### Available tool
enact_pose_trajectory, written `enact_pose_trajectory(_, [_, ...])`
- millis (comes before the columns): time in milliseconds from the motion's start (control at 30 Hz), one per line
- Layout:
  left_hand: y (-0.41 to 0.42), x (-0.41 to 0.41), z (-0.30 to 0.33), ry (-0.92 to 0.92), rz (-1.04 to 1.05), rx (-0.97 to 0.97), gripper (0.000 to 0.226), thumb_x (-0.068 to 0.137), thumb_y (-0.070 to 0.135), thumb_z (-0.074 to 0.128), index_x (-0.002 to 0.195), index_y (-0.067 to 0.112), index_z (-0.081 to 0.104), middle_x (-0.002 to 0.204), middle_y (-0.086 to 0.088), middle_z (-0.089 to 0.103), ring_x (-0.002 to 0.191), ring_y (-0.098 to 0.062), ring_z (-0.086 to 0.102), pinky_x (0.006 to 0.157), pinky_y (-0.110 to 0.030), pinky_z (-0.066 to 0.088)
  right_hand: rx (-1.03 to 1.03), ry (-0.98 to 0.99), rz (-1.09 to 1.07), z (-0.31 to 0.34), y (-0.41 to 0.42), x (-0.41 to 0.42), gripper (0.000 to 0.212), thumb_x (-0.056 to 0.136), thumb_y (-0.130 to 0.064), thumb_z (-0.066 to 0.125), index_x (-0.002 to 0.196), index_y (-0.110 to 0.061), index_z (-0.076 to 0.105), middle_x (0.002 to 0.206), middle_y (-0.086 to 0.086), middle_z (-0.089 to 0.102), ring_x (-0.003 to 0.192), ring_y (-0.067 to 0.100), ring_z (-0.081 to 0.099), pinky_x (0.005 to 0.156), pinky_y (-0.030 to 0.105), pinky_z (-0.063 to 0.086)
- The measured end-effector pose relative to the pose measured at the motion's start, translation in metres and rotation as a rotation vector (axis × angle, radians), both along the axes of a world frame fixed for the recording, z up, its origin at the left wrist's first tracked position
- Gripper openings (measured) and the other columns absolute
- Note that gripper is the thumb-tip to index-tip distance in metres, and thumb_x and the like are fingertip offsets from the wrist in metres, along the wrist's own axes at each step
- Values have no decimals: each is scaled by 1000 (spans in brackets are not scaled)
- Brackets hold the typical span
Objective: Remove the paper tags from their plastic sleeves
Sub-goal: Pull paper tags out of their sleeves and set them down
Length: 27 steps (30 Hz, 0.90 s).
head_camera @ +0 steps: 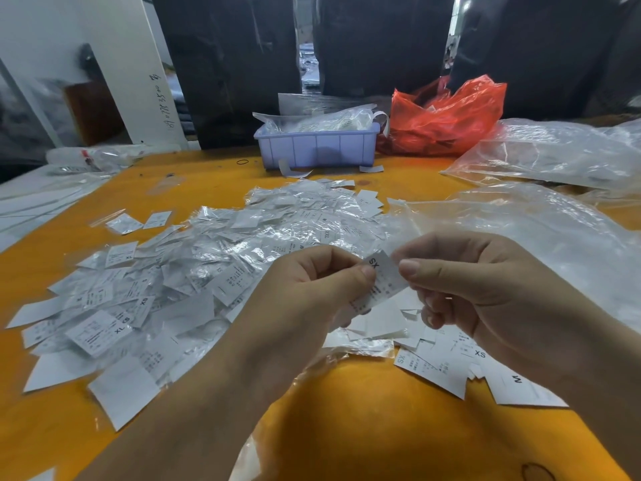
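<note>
Pinching one XS tag by opposite edges, left hand and right hand hover above bare orange table.

One lilac bin, one red bag, two hands, tags too many to count.

A heap of sleeved tags lay on the table at centre left of the frame. Behind it, at upper centre, stood a bin, with a crumpled bag just to its right. Loose tags lay at lower right.
</note>
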<state>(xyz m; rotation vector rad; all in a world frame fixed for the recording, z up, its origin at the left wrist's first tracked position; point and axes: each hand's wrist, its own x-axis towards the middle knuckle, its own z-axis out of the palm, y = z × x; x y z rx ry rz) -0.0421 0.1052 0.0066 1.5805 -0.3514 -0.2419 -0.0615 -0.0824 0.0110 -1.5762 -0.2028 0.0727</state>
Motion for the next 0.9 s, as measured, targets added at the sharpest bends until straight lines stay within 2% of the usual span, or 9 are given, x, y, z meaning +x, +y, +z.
enact_pose_trajectory(133, [-1, -1, -1, 6, -21, -31, 11, 83, 19, 65, 78, 11, 71, 68, 2, 64, 55, -2, 54, 50, -13, 42, -43, 2, 22, 2, 2, -1, 28, 57, -31, 75, 79, -14, 77, 62, 7, 54, 54, 14, 48, 51, 22, 45])
enact_pose_trajectory(300, [-1, 0, -3, -8, 2, -14, 8, 86, 22, 66, 89, 16, 71, 72, 2, 67, 55, -2, 54, 51, -14, 42, -57, 5, 59, 4, 3, -3, 28, 56, -31, 74, 78, -15, 78, 60, 4, 53, 53, 13, 46, 51, 22, 43])
enact_pose_trajectory(433, [0, 1, -4, -27, -28, -8, 22, 78, 35, 71, 94, 19, 70, 73, 2, 68, 56, -1, 56, 51, -14, 43, -62, 12, 77, 3, 3, -2, 25, 59, -29, 77, 78, -13, 78, 59, 3, 52, 53, 12, 46, 49, 22, 43])
enact_pose_trajectory(500, [0, 1, -5, -41, -36, -2, 21, 78, 37, 74, 93, 21, 71, 73, 4, 68, 57, -1, 57, 51, -15, 44, -57, 16, 74, 3, 3, -2, 22, 59, -28, 81, 76, -14, 78, 58, 2, 52, 53, 13, 46, 49, 23, 42])
enact_pose_trajectory(700, [0, 1, -7, -64, -34, 25, 24, 77, 40, 66, 94, 25, 74, 82, 0, 70, 62, -4, 55, 55, -19, 43, -106, 38, 84, 1, 1, 0, 31, 61, -31, 74, 82, -7, 76, 60, 4, 50, 52, 13, 45, 49, 24, 42])
enact_pose_trajectory(800, [-1, 2, -6, -61, -32, 3, 20, 77, 36, 66, 86, 20, 73, 77, -1, 67, 59, -5, 53, 53, -17, 41, -98, 38, 90, 1, 1, -1, 26, 63, -30, 73, 78, -8, 76, 59, 3, 49, 52, 12, 45, 49, 22, 42])
enact_pose_trajectory(900, [0, 3, -6, -22, -13, -6, 18, 75, 35, 66, 82, 19, 71, 71, -1, 62, 57, -11, 48, 51, -22, 39, -37, 19, 27, 1, 0, 0, 17, 64, -27, 72, 72, -13, 76, 58, 1, 50, 51, 12, 45, 48, 23, 41])
